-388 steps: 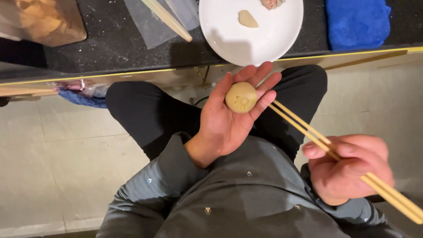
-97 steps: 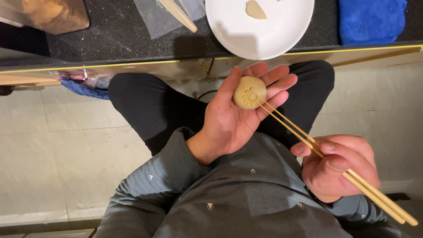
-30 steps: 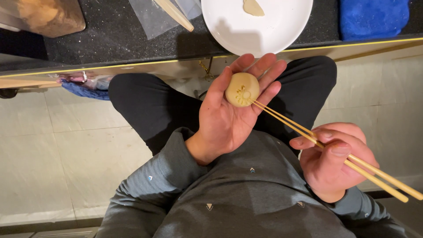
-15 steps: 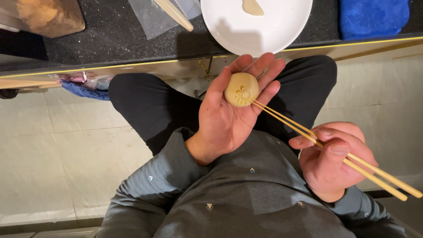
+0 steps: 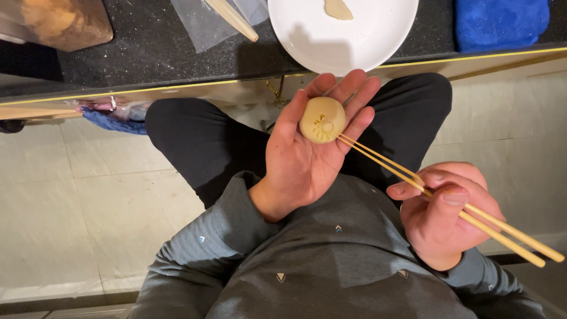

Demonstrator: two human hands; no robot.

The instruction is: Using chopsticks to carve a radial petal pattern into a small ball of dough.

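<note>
Your left hand lay palm up, fingers spread open, cradling pale dough ball at finger bases. Ball sat just below bench edge, over your lap. Your right hand was closed around pair of chopsticks, pinched between thumb and fingers. Chopsticks' long axis ran from lower right up to upper left, tips touching ball's lower right edge, beside petal-like marks pressed in its face. Ball lay up and left of right hand. White plate sat on bench beyond ball.
</note>
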